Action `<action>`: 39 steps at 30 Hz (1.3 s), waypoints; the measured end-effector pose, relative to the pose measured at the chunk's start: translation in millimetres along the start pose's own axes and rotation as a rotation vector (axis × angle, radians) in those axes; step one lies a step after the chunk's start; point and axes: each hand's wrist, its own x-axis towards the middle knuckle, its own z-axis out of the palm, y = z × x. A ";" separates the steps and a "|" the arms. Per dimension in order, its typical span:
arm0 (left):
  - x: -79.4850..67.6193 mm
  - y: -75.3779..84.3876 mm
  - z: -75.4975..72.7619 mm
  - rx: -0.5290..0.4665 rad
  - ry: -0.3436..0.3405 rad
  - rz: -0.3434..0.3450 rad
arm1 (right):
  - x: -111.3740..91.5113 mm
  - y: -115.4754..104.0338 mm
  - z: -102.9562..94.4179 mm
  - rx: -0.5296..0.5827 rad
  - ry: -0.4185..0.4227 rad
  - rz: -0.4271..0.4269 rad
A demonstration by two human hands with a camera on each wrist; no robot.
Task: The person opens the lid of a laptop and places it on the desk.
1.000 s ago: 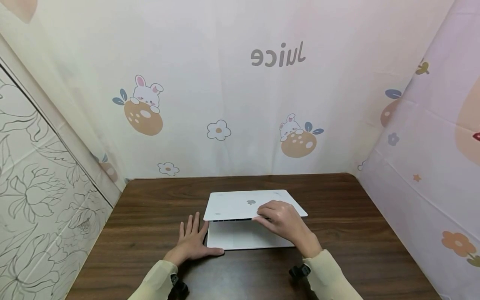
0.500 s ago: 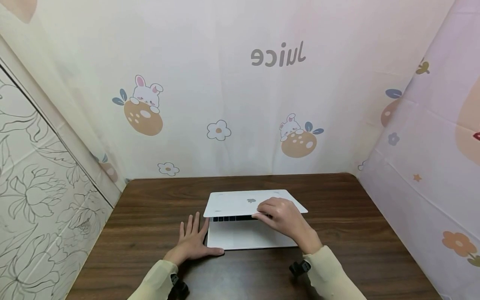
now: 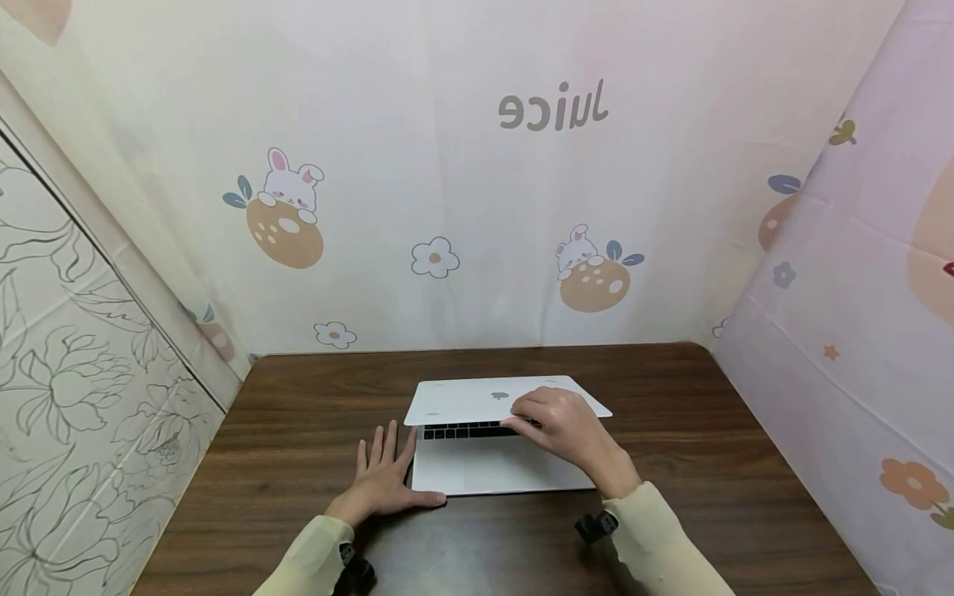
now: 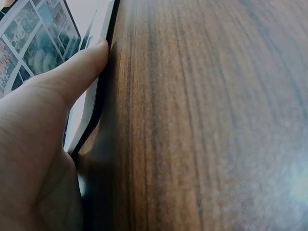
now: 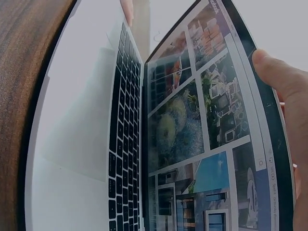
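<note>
A silver laptop (image 3: 492, 463) lies on the wooden table with its lid (image 3: 462, 399) partly raised. The right hand (image 3: 559, 426) pinches the lid's front edge, thumb on the screen side and fingers over the outer face. In the right wrist view, the lit screen (image 5: 192, 125) shows a grid of pictures beside the black keyboard (image 5: 126, 130). Spread out at the laptop's front left corner is the left hand (image 3: 383, 484), its thumb along the front edge and its other fingers straight by the left side. That thumb (image 4: 84, 65) touches the laptop's edge in the left wrist view.
The brown wooden table (image 3: 313, 406) extends around the laptop. Behind it hangs a pale curtain (image 3: 447, 165) printed with rabbits and fruit, and another curtain (image 3: 842, 331) closes off the right. A flower-patterned panel (image 3: 82, 372) stands at the left.
The right hand has lifted the lid's front edge a little higher, so more of the keyboard shows in the head view. The left hand has stayed in place.
</note>
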 end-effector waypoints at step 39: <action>0.5 -1.1 0.9 0.003 0.002 0.002 | 3.5 -0.4 -12.1 0.063 -0.170 -0.130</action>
